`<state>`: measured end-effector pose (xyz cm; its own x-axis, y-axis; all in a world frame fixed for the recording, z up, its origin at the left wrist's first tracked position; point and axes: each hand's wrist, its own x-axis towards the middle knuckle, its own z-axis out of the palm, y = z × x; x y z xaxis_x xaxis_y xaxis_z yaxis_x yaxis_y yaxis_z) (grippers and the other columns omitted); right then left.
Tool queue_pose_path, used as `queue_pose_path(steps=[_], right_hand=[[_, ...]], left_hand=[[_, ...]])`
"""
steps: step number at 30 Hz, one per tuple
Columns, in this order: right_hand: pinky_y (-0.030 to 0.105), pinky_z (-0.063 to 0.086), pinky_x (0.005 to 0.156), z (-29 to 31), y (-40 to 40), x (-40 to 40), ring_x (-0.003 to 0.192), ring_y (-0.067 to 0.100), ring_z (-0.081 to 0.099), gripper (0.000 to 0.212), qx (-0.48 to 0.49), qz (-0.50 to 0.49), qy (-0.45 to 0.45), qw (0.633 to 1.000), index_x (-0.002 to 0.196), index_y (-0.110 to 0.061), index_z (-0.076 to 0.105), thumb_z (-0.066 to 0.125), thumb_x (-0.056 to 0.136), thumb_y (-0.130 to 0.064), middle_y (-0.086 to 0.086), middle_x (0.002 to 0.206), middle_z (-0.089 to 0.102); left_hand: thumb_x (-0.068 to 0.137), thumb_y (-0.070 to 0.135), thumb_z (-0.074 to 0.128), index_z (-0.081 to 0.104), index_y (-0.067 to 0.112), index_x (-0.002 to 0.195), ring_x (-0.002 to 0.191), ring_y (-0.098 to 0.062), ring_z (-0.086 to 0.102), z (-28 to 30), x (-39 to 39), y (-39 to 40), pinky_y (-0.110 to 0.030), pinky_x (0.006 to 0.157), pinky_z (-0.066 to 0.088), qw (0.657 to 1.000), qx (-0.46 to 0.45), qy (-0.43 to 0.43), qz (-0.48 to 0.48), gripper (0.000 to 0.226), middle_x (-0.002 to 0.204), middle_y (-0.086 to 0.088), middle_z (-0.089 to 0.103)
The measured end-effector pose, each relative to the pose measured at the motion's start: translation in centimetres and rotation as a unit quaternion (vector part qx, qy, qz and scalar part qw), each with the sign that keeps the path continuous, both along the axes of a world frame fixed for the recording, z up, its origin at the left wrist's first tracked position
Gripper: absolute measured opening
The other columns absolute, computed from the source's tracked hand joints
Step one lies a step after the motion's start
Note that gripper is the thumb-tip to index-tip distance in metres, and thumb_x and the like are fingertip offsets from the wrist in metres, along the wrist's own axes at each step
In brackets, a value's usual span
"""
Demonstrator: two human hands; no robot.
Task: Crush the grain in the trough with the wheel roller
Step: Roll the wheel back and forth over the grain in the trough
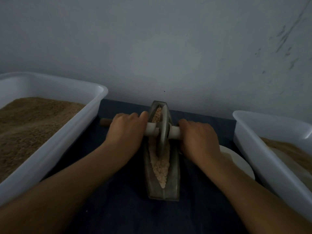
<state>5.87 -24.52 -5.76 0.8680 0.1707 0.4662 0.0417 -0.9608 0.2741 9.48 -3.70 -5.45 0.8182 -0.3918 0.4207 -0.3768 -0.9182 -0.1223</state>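
Observation:
A narrow grey boat-shaped trough [173,186] lies lengthwise on the dark cloth in front of me. Pale crushed grain [160,168] fills its groove. A grey metal wheel roller [164,130] stands upright in the groove, in the far half of the trough. A white axle handle [152,130] runs through the wheel to both sides. My left hand [125,130] grips the left end of the handle. My right hand [197,137] grips the right end. A wooden tip [105,122] of the handle sticks out left of my left hand.
A large white plastic tub [50,149] of brown ground grain stands at the left. A second white tub [263,149] with similar grain stands at the right. A white plate [239,162] lies between the trough and the right tub. A grey wall rises just behind.

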Motion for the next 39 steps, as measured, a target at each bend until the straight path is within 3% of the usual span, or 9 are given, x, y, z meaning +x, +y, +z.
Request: queue_pose_path(steps=[5, 10, 12, 16, 21, 27, 30, 39], right_hand=[[0.028, 0.031, 0.058, 1.0, -0.3, 4.4, 0.083, 0.021, 0.062, 0.019, 0.042, -0.004, 0.036, 0.998, 0.102, -0.023, 0.062, 0.067, 0.085, -0.031, 0.0, 0.095, 0.067], [0.025, 0.031, 0.056, 1.7, -0.3, 6.4, 0.082, 0.022, 0.062, 0.011, 0.063, -0.02, 0.067, 0.996, 0.096, -0.021, 0.068, 0.067, 0.085, -0.024, 0.003, 0.096, 0.067], [0.026, 0.027, 0.052, 1.3, -0.3, 5.9, 0.076, 0.02, 0.059, 0.008, 0.072, -0.03, 0.063, 0.995, 0.092, -0.021, 0.067, 0.067, 0.085, -0.024, 0.002, 0.092, 0.067], [0.029, 0.028, 0.056, 0.0, -0.7, 3.5, 0.081, 0.023, 0.062, 0.015, 0.063, -0.015, 0.029, 0.997, 0.097, -0.026, 0.061, 0.064, 0.084, -0.033, 0.0, 0.09, 0.066], [0.03, 0.025, 0.057, -0.2, 0.0, 0.1, 0.071, 0.023, 0.061, 0.015, 0.045, 0.006, -0.005, 0.999, 0.09, -0.023, 0.06, 0.069, 0.079, -0.029, -0.002, 0.081, 0.066], [0.032, 0.041, 0.059, -0.2, 0.2, -5.1, 0.067, 0.021, 0.059, 0.015, 0.085, 0.043, -0.003, 0.995, 0.084, -0.019, 0.062, 0.074, 0.075, -0.019, 0.001, 0.078, 0.065], [0.03, 0.038, 0.059, 0.0, 0.1, -6.7, 0.068, 0.023, 0.06, 0.018, 0.096, 0.05, -0.006, 0.994, 0.086, -0.019, 0.063, 0.076, 0.074, -0.017, 0.001, 0.079, 0.065], [0.034, 0.037, 0.061, -0.8, -0.5, -2.4, 0.072, 0.023, 0.059, 0.018, 0.078, 0.039, 0.013, 0.996, 0.096, -0.019, 0.058, 0.068, 0.083, -0.026, 0.0, 0.084, 0.063]], left_hand=[[0.089, 0.025, 0.062, 0.041, 0.023, 0.108, 0.083, -0.022, 0.063, 0.3, 4.3, -0.9, -0.037, 0.074, 0.04, 1.0, -0.01, 0.014, 0.021, 0.029, 0.098, -0.001, 0.064], [0.089, 0.026, 0.063, 0.044, 0.023, 0.108, 0.085, -0.022, 0.062, 0.1, 5.9, -1.0, -0.037, 0.072, 0.037, 0.999, -0.033, 0.026, 0.026, 0.027, 0.098, -0.001, 0.064], [0.088, 0.027, 0.064, 0.044, 0.023, 0.106, 0.082, -0.02, 0.062, -0.1, 5.5, -0.9, -0.037, 0.073, 0.04, 0.999, -0.022, 0.006, 0.027, 0.027, 0.097, -0.001, 0.064], [0.086, 0.027, 0.064, 0.046, 0.023, 0.1, 0.082, -0.019, 0.061, -0.1, 3.9, -1.0, -0.034, 0.075, 0.04, 0.999, 0.032, -0.028, 0.025, 0.023, 0.095, 0.0, 0.063], [0.091, 0.029, 0.059, 0.049, 0.02, 0.105, 0.093, -0.019, 0.062, 1.0, 0.5, -0.1, -0.034, 0.085, 0.047, 0.999, 0.044, 0.03, 0.011, 0.019, 0.105, 0.0, 0.064], [0.09, 0.029, 0.061, 0.047, 0.018, 0.112, 0.097, -0.019, 0.059, 1.6, -5.4, 0.7, -0.03, 0.085, 0.04, 0.998, 0.062, 0.004, -0.001, 0.029, 0.111, -0.002, 0.061], [0.09, 0.029, 0.061, 0.047, 0.018, 0.112, 0.096, -0.018, 0.059, 1.8, -6.3, 0.8, -0.029, 0.081, 0.038, 0.998, 0.062, -0.018, -0.009, 0.028, 0.11, -0.002, 0.061], [0.085, 0.031, 0.067, 0.046, 0.018, 0.109, 0.095, -0.02, 0.058, 1.0, -3.0, 0.3, -0.033, 0.084, 0.041, 0.999, 0.032, -0.009, -0.013, 0.035, 0.108, -0.003, 0.06]])
